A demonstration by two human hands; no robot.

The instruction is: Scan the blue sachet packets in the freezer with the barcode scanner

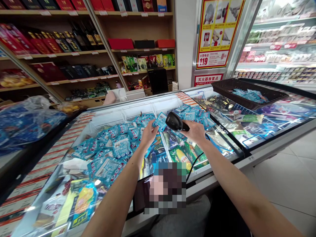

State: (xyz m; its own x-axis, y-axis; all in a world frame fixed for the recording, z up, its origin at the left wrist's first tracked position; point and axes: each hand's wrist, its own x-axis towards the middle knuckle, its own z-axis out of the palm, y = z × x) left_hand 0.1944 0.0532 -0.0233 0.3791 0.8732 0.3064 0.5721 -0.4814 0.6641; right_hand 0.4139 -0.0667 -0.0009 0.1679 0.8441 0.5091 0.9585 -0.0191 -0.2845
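Pinched in my left hand [148, 133] is a small blue packet [161, 121], held up with its printed label side showing. My right hand [195, 131] is wrapped round the handle of a black barcode scanner [174, 121], whose head points left at the packet, close by it. A black cable [194, 164] hangs down from the scanner. Beneath both hands lies a heap of similar blue packets [122, 147] in the freezer, with more packets [191, 113] to the right, behind the scanner.
The chest freezer [249, 158] holds frozen bags such as corn packs [181, 156]. A dark tray [274, 96] with more blue packets stands on its right part. At left lies a plastic-wrapped blue bundle [27, 121]. Stocked shelves [143, 51] stand behind.
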